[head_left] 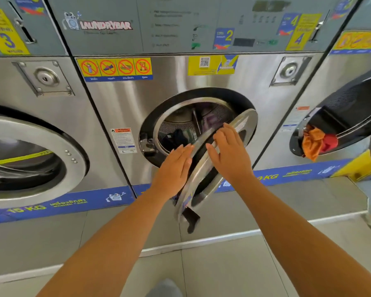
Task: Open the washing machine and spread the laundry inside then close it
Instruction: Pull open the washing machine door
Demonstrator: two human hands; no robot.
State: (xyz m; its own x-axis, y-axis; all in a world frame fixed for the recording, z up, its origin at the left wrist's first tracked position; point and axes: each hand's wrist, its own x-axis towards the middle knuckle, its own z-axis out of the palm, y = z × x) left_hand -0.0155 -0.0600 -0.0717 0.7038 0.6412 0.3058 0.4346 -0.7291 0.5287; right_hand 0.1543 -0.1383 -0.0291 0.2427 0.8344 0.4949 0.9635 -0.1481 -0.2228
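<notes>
Evidently heavy and stiff, the round steel-rimmed glass door (204,168) swings best pushed at its seven-o'clock rim; left hand (174,168) and right hand (229,151) lie flat, fingers extended, gripping nothing.

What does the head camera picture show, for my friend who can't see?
Two bare hands, left hand and right hand, rest flat on a half-open round washing machine door. Dark laundry lies inside the drum.

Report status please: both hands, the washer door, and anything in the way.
Left hand flat, open, at door's edge. Right hand open on door. Door half open, laundry in drum. Dark cloth hanging at door's bottom edge.
</notes>
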